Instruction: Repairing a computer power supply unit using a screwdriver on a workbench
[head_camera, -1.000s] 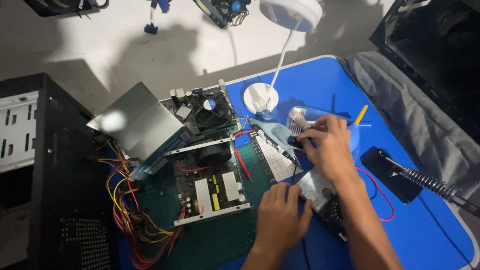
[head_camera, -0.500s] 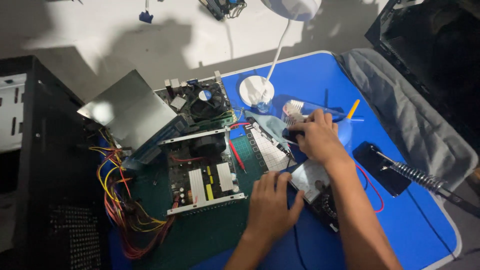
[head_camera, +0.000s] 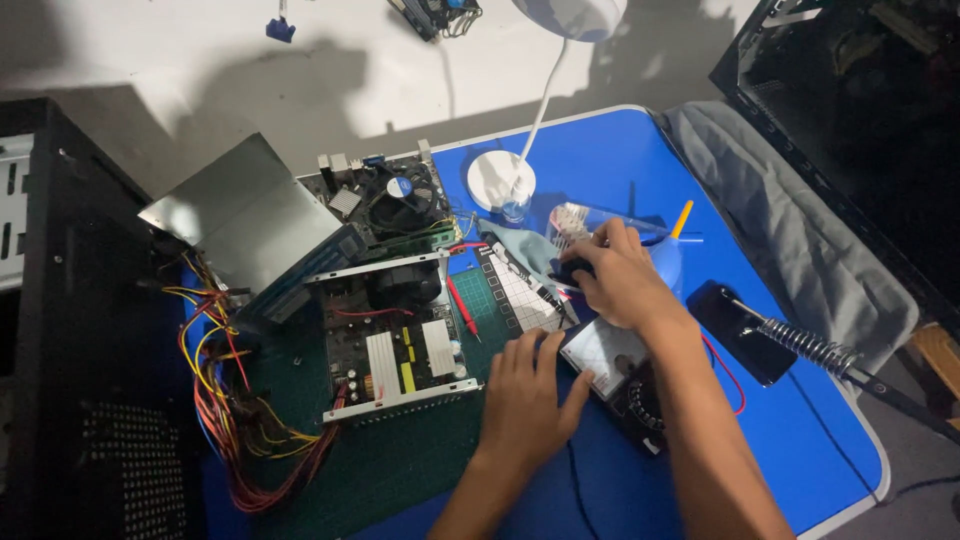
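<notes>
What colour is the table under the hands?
The table is bright blue, seen best in the head view.

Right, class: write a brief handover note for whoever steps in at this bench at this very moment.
Left hand: flat, fingers spread, resting by the multimeter on the blue table.
Right hand: closed on a small dark object, too hidden to identify.
Opened power supply lies on the green mat, lid tilted up, wire bundle trailing left. A red probe lies beside it.
Done: the supply's cover is off, the meter is out.
Left: neither hand holds a probe; nothing touches the board yet.
</notes>
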